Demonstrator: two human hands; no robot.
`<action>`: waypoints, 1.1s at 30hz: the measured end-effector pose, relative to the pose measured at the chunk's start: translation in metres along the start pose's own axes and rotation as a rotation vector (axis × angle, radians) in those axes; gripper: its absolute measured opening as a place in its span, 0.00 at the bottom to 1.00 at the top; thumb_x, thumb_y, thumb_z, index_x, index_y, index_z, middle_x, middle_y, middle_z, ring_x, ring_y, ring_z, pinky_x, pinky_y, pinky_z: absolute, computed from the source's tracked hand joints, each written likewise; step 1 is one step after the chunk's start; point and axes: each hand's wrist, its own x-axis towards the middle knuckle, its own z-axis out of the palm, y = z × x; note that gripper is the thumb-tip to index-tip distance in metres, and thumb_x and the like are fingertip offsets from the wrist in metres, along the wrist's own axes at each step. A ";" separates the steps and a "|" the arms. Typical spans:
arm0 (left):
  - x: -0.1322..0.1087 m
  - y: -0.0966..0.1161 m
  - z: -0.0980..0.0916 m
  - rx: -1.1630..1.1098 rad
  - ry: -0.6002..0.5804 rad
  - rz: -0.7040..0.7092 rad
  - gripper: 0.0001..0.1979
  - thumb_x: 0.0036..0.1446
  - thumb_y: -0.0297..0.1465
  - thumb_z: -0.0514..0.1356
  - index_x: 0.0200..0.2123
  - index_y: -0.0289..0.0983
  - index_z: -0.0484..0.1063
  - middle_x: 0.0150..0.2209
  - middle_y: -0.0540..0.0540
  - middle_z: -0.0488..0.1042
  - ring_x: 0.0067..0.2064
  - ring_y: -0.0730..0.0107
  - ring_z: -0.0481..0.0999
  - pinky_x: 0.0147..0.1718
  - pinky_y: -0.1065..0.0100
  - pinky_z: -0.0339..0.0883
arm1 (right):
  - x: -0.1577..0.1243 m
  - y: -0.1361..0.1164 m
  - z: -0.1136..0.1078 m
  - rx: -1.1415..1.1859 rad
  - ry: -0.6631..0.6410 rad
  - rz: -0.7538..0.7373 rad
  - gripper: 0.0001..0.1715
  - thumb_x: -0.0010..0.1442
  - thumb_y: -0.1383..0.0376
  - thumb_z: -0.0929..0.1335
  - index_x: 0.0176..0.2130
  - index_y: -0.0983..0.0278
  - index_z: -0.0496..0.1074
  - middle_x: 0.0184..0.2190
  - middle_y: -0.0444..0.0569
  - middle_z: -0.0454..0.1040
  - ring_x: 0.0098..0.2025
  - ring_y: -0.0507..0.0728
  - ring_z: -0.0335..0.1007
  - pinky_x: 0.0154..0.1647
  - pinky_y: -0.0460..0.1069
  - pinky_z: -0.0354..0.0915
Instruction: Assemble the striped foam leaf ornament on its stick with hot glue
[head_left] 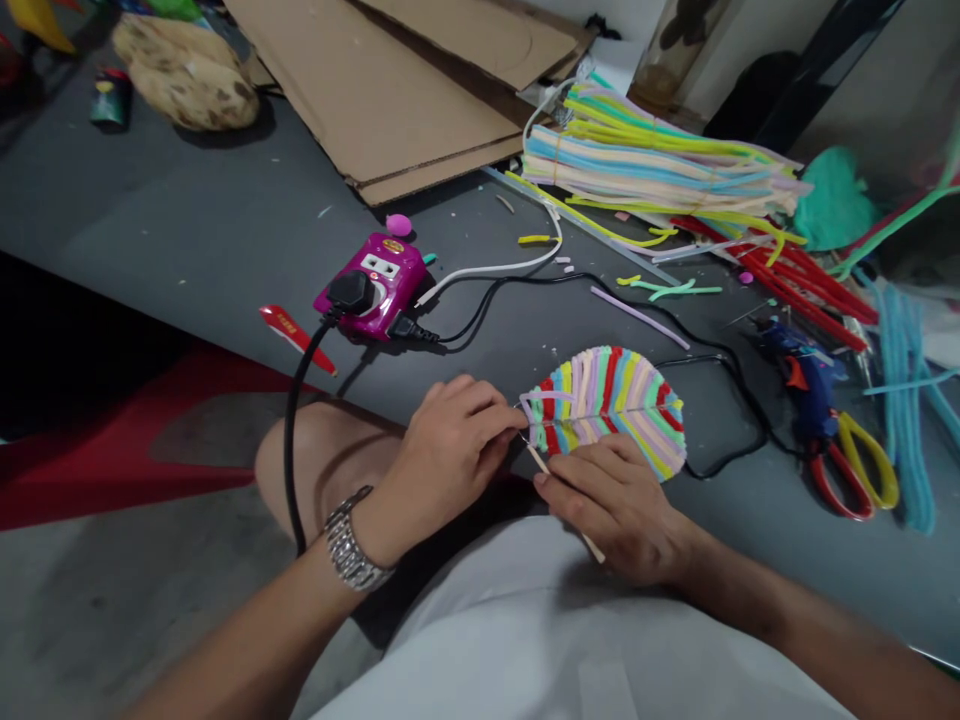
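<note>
A leaf-shaped piece made of striped pipe cleaners (609,385) lies at the table's near edge, with a dark wire line along its middle. My left hand (461,435), wearing a metal watch, pinches at the leaf's left tip, where a lilac pipe cleaner (553,396) bends and thin wire shows. Exactly what sits between those fingertips is partly hidden. Over the leaf's lower edge lies my right hand (619,505), its fingers curled around the leaf. A thin pale stick (593,548) runs under its thumb and fingers, slanting toward my body.
Behind the hands sits a purple power socket (382,285) with black cables. A red cutter (296,338) lies near the edge. To the right are a blue glue gun (810,385), scissors (862,480) and blue pipe cleaners (904,400). Pipe cleaner bundles (660,165) and cardboard (420,95) lie farther back.
</note>
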 end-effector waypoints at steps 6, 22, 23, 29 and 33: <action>0.003 -0.001 -0.004 -0.036 -0.034 -0.027 0.09 0.68 0.25 0.58 0.44 0.38 0.77 0.38 0.47 0.78 0.39 0.63 0.72 0.39 0.61 0.63 | -0.002 0.002 0.001 0.014 0.010 0.006 0.14 0.72 0.70 0.61 0.49 0.69 0.73 0.40 0.52 0.81 0.39 0.58 0.72 0.41 0.55 0.57; -0.019 0.031 -0.067 -0.058 0.431 0.032 0.12 0.58 0.22 0.64 0.41 0.44 0.78 0.38 0.50 0.77 0.38 0.66 0.77 0.35 0.59 0.70 | -0.003 0.001 0.002 0.049 0.021 0.014 0.13 0.70 0.72 0.62 0.50 0.70 0.73 0.39 0.53 0.79 0.38 0.58 0.68 0.41 0.55 0.57; -0.019 0.034 -0.062 -0.110 0.372 0.048 0.11 0.58 0.21 0.63 0.41 0.43 0.77 0.37 0.50 0.77 0.38 0.66 0.76 0.35 0.60 0.70 | -0.002 0.001 0.002 0.049 0.024 0.010 0.13 0.70 0.72 0.62 0.49 0.70 0.73 0.39 0.53 0.78 0.38 0.58 0.68 0.41 0.55 0.57; -0.016 0.055 -0.037 -0.345 0.144 0.064 0.13 0.71 0.27 0.49 0.31 0.41 0.62 0.27 0.50 0.68 0.30 0.67 0.68 0.33 0.58 0.62 | -0.001 0.001 0.002 0.047 0.042 0.000 0.14 0.71 0.72 0.62 0.49 0.70 0.75 0.39 0.53 0.79 0.40 0.58 0.69 0.42 0.54 0.58; -0.008 0.040 -0.037 -0.174 0.065 0.084 0.13 0.71 0.27 0.51 0.31 0.40 0.63 0.27 0.51 0.71 0.30 0.68 0.68 0.35 0.58 0.61 | -0.002 0.002 0.001 0.042 0.038 0.000 0.15 0.71 0.71 0.61 0.49 0.69 0.75 0.41 0.54 0.79 0.41 0.58 0.69 0.42 0.55 0.59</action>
